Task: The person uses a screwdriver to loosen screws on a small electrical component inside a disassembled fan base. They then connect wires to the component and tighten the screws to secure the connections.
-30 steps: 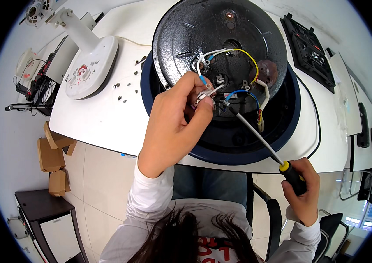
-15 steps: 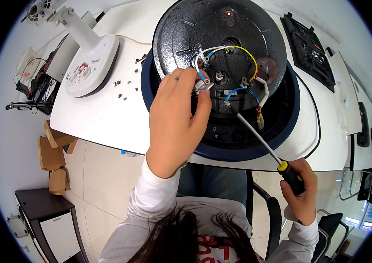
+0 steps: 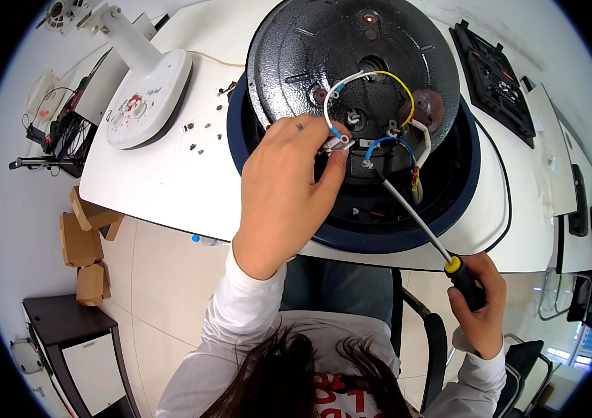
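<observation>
A round black appliance base [image 3: 324,49] with a dark blue rim [image 3: 393,240] lies upside down on the white table [image 3: 170,181]. White, yellow and blue wires [image 3: 379,76] loop across its middle. My left hand [image 3: 285,188] rests on the base and pinches a white wire connector [image 3: 336,143] between thumb and fingers. My right hand [image 3: 480,303] grips the black and yellow handle of a long screwdriver [image 3: 414,219]. Its tip sits on a screw near the blue wire, just right of my left fingers.
A white fan stand base [image 3: 146,97] stands at the left of the table, with several small screws [image 3: 198,139] scattered beside it. A black grille [image 3: 494,76] lies at the right. Cardboard boxes [image 3: 83,247] and a dark cabinet [image 3: 76,348] sit on the floor at left.
My left hand has shifted slightly up the base, keeping hold of the white connector. The screwdriver and my right hand have barely moved.
</observation>
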Tool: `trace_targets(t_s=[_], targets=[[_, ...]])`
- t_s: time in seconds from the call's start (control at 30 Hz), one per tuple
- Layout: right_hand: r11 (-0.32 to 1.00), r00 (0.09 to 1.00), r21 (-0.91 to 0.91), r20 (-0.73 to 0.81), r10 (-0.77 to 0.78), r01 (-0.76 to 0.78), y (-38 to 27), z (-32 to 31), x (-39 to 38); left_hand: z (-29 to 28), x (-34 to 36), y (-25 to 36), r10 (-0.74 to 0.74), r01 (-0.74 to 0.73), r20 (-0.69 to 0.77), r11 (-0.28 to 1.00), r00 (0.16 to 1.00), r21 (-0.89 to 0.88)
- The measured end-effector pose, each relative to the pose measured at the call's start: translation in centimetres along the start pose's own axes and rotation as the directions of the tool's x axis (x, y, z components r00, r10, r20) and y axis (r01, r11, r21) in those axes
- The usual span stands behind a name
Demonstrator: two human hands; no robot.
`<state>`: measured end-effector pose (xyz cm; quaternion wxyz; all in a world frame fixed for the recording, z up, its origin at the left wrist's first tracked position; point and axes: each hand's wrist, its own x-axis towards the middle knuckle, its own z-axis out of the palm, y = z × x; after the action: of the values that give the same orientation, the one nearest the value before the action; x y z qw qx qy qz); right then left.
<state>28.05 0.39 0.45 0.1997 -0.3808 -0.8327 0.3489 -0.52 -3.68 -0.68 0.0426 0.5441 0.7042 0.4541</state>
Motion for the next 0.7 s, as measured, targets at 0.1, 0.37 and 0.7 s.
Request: trace_targets(t_s=[0.1, 0.37, 0.7], targets=[[1.000, 1.000, 0.018, -0.001, 0.012, -0.012, 0.1, 0.0, 0.0, 0.4, 0.0, -0.6, 0.058, -0.056, -0.036, 0.997, 0.998, 0.044], [1.000, 1.000, 0.004, 0.018, -0.002, 0.002, 0.0, 0.1, 0.2, -0.1, 0.1, -0.3, -0.001, 0.001, 0.006, 0.999, 1.000, -0.038], [1.000, 1.000, 0.009, 0.016, 0.001, -0.001, -0.1, 0.2, 0.1, 0.7, -0.2, -1.1, 0.042, -0.039, -0.053, 0.997, 0.998, 0.062]])
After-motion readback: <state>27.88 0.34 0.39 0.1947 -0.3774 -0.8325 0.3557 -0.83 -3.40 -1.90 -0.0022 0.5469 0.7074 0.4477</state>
